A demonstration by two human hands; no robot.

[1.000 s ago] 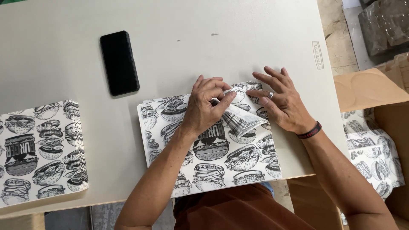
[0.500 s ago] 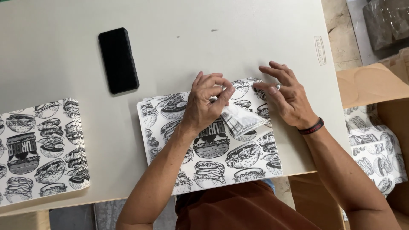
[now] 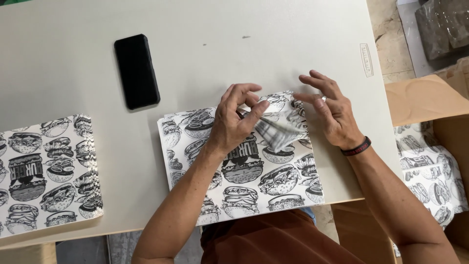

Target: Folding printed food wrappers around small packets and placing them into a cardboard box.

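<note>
A: Head view, only one. Left hand (image 3: 233, 122)?

B: Forearm comes up from bottom centre, wrist bent, knuckles up. Thumb and fingertips (image 3: 261, 105) pinched narrow on a lifted flap of the printed paper sheet (image 3: 244, 166); grip is closed on that sheet's upper part, paper bunched and blurred just right of the fingers.

A: Right hand (image 3: 332, 115)?

B: Forearm enters from lower right, dark wristband (image 3: 355, 146) on the wrist. Palm down, fingers spread wide and pointing left, tips touching the sheet's upper right corner. Holding nothing, just resting on the paper.

A: Where's the sheet?

B: Flat on the pale bench (image 3: 205, 54), near edge, its bottom overhanging toward the person. Black-and-white burger pattern. Both hands are at its far edge, close together.

A: Rest?

B: Black phone (image 3: 137, 71) face down or screen dark, cannot tell, on the bench up and left of the sheet, apart from it. Stack of same-print sheets (image 3: 46, 173) at the bench's left near corner, well apart from the hands. Open cardboard box (image 3: 425, 98) right of the bench, more printed paper (image 3: 432, 166) inside.
</note>
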